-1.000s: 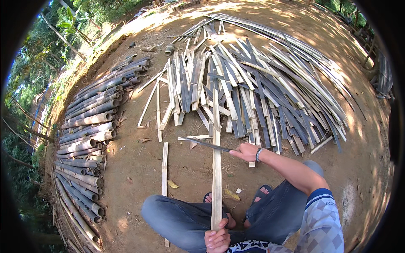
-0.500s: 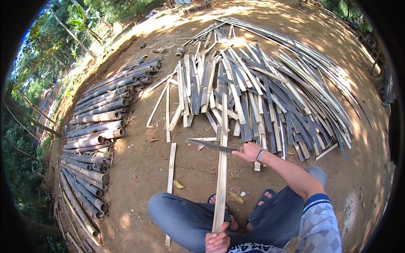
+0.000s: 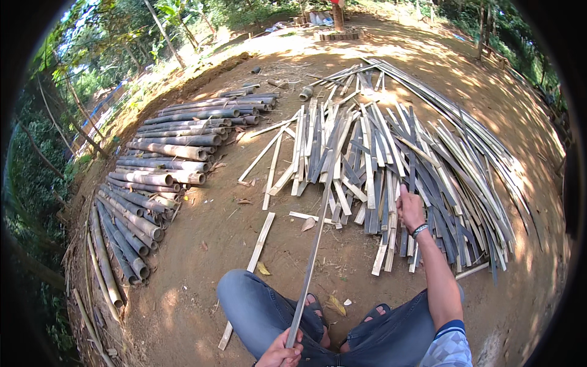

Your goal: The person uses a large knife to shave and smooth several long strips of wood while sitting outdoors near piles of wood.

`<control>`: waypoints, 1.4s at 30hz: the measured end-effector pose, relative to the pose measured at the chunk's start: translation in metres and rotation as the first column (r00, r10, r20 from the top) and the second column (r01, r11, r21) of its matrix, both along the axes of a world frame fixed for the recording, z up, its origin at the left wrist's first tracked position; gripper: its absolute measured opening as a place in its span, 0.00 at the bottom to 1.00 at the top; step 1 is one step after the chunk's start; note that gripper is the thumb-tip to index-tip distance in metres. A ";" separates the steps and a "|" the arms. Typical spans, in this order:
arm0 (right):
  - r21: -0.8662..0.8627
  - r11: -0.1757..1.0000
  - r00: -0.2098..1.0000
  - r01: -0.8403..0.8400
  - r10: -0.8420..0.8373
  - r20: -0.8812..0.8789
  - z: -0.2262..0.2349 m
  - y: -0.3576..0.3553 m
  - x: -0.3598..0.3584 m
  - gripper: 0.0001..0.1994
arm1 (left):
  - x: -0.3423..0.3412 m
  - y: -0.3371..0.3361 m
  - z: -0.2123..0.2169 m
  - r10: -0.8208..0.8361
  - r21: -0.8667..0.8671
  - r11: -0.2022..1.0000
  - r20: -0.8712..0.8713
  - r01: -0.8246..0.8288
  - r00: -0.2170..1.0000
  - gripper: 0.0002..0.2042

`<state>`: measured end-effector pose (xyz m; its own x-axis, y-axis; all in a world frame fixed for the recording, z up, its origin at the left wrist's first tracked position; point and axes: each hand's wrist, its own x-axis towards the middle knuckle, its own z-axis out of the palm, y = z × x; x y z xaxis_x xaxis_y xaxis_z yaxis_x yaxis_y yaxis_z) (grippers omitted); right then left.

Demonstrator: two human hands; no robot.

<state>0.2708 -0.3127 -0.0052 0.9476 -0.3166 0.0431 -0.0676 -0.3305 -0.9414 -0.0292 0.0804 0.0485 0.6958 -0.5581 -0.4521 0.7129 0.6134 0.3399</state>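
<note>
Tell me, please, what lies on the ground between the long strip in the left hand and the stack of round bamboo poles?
In the head view, one short flat slat lies between the long strip and the poles; otherwise only dirt and dry leaves.

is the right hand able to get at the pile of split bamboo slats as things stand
Probably yes. The right hand is raised over the near edge of the pile of split bamboo slats, with nothing between them. It looks closed, though, perhaps on a tool I cannot make out, so it may not be free.

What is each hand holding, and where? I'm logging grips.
Left hand grips the long bamboo strip at its near end. Right hand is closed and raised; what it holds cannot be told.
</note>
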 end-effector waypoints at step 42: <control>0.437 0.893 0.991 -0.102 0.129 -0.031 0.107 0.015 -0.090 0.34 | -0.217 0.337 -0.278 -0.441 0.580 -0.792 -0.324 -0.192 0.837 0.42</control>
